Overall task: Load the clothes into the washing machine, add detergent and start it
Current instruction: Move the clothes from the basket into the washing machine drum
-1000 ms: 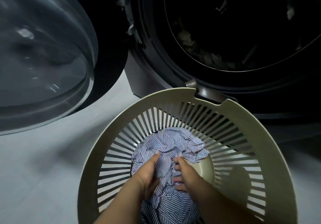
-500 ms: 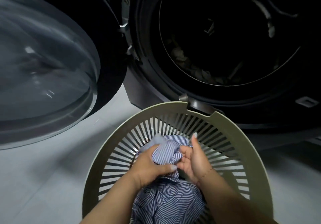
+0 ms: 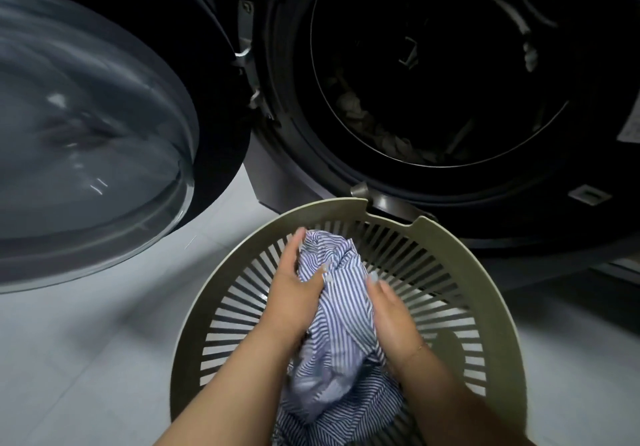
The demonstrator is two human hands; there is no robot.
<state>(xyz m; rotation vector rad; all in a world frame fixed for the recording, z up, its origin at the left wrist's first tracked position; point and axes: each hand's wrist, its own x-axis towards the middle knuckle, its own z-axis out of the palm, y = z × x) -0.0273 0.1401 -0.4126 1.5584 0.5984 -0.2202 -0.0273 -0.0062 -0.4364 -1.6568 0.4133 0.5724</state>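
A blue-and-white striped garment (image 3: pixel 341 310) is bunched between both hands above the round beige slatted laundry basket (image 3: pixel 464 265). My left hand (image 3: pixel 292 293) grips its left side and my right hand (image 3: pixel 393 314) grips its right side. The garment's lower part trails down into the basket. Behind the basket stands the dark front-loading washing machine, its drum opening (image 3: pixel 433 75) wide open, with some pale clothes (image 3: pixel 367 120) lying at the drum's bottom.
The machine's round glass door (image 3: pixel 90 134) is swung open to the left, jutting over the pale tiled floor (image 3: pixel 86 341). The basket sits on the floor directly before the drum, touching the machine's lower front.
Both hands gathered the striped garment at the basket's bottom, then raised it up above the rim toward the drum. The view tilted slightly upward.
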